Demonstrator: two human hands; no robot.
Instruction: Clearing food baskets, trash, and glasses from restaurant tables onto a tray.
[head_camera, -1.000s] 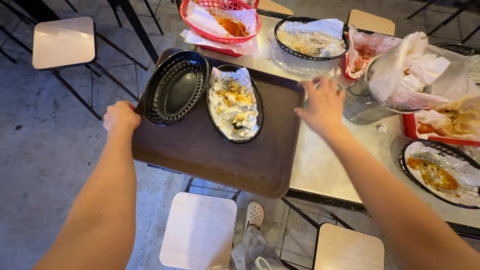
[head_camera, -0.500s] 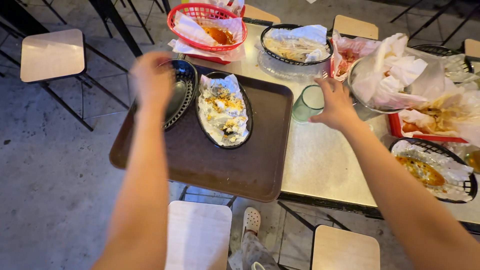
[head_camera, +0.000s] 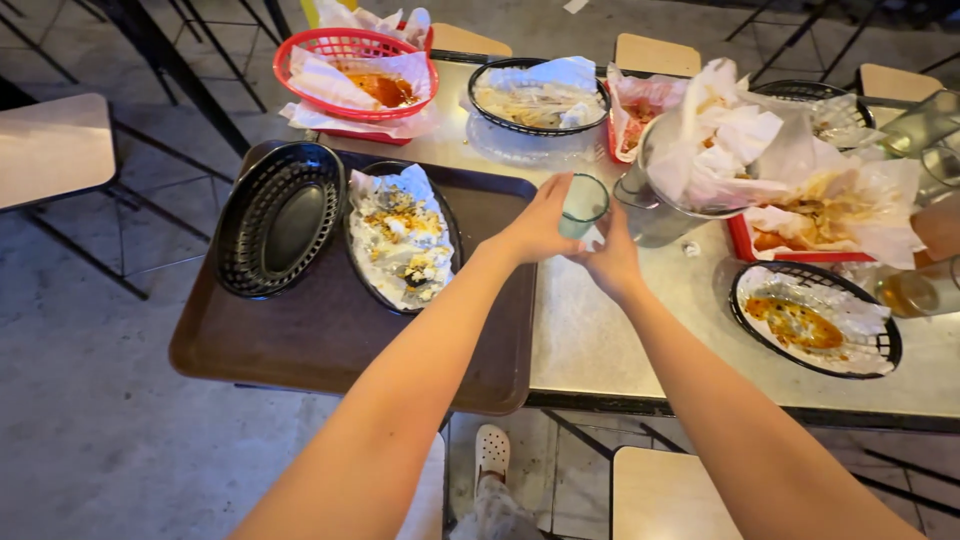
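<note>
Two hands — left hand (head_camera: 537, 228), right hand (head_camera: 610, 262) — both grasping the green cup (head_camera: 582, 203).

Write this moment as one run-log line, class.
left hand: on green cup | right hand: at the cup too | cup: over table beside brown tray | tray: two black baskets

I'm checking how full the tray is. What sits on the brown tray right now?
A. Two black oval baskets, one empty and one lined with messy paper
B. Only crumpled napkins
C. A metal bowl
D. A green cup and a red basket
A: the brown tray carries an empty black basket and a paper-lined black basket side by side.
</note>
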